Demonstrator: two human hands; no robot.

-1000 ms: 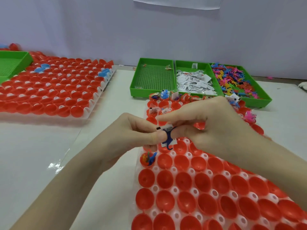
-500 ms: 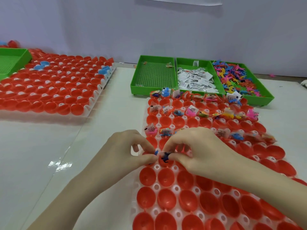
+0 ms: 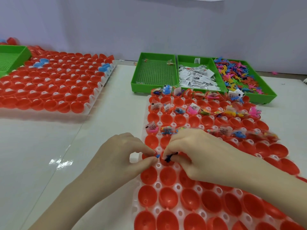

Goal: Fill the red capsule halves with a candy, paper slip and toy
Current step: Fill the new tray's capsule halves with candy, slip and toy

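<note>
Right hand (image 3: 196,151) covers the capsule half under it; fingertips curl round a dark blue toy (image 3: 169,157), shape hard to make out. Left hand (image 3: 123,155) pinches a small light-blue piece (image 3: 157,156) just beside it. Both sit over the left columns of the white tray (image 3: 157,185) of glossy red capsule halves (image 3: 167,176); rows beyond the hands hold slips and toys, nearer ones bare. Behind the tray: green bins, near-bare mesh bin (image 3: 154,73), paper slips (image 3: 196,77), mixed-colour toys (image 3: 235,75)
</note>
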